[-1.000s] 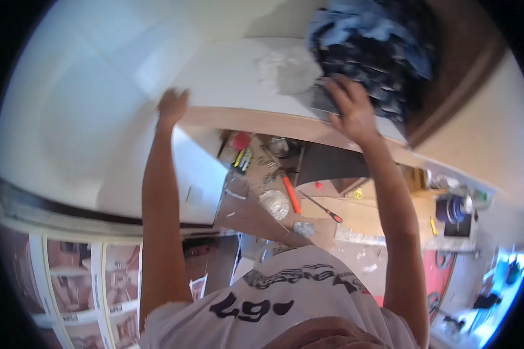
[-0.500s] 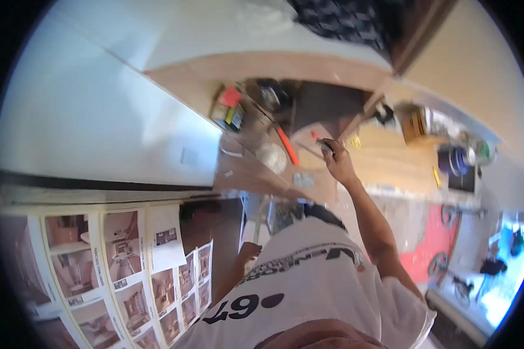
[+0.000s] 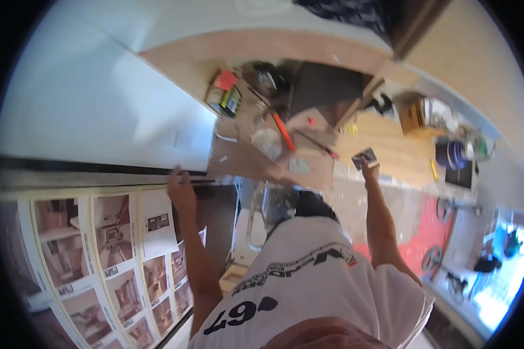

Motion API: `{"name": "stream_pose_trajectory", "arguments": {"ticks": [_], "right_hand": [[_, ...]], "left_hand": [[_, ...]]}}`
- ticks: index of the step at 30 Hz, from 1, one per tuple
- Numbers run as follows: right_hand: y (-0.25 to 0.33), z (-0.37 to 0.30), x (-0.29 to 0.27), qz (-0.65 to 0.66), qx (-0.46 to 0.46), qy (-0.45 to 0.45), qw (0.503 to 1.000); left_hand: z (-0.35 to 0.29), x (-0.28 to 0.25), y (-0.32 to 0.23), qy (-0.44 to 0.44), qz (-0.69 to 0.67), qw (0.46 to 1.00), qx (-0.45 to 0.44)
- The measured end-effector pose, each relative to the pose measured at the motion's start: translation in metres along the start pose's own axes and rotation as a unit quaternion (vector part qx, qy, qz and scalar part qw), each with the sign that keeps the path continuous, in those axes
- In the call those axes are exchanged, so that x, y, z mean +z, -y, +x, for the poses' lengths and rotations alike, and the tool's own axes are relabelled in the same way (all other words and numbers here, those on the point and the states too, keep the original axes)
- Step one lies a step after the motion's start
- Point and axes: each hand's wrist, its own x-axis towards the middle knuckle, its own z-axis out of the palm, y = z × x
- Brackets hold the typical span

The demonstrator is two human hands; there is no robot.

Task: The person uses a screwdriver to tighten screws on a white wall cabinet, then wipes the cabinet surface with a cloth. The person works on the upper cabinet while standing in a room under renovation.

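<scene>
My right hand (image 3: 371, 166) grips a small flat square piece (image 3: 365, 157), dark with a pale edge, over the light wooden board on the right. Its exact kind is too blurred to make out. My left hand (image 3: 181, 185) is raised beside the lower edge of the white panel (image 3: 110, 116); its fingers look apart and hold nothing I can see. Between the hands, on the brown work surface (image 3: 244, 157), lie an orange-red strip-shaped tool (image 3: 283, 132), a thin dark tool with a red end (image 3: 333, 155) and a whitish round bundle (image 3: 267, 143).
A yellow and black box (image 3: 230, 102) stands by the panel. Farther right are a cardboard box (image 3: 412, 118), a dark blue tub (image 3: 449, 156) and a yellow tool (image 3: 434, 170). Printed photo sheets (image 3: 116, 232) fill the lower left. A metal-framed stand (image 3: 255, 218) is below the work surface.
My left hand has risen from beside my waist to the panel's lower edge. My right hand has moved right and closer to me, with the flat piece now showing its face.
</scene>
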Motion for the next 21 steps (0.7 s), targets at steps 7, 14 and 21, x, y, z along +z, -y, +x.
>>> {"name": "stream_pose_trajectory", "arguments": {"ticks": [7, 14, 21], "right_hand": [[0.423, -0.117, 0.003, 0.139, -0.490, 0.259, 0.821], [0.668, -0.009, 0.075, -0.268, -0.428, -0.080, 0.860], [0.756, 0.047, 0.207, -0.356, -0.553, -0.033, 0.753]], "left_hand": [[0.225, -0.165, -0.092, -0.329, 0.322, 0.851, 0.253], [0.317, -0.175, -0.072, -0.348, 0.521, 0.765, 0.150], [0.317, -0.166, -0.051, -0.359, 0.616, 0.698, 0.067]]}}
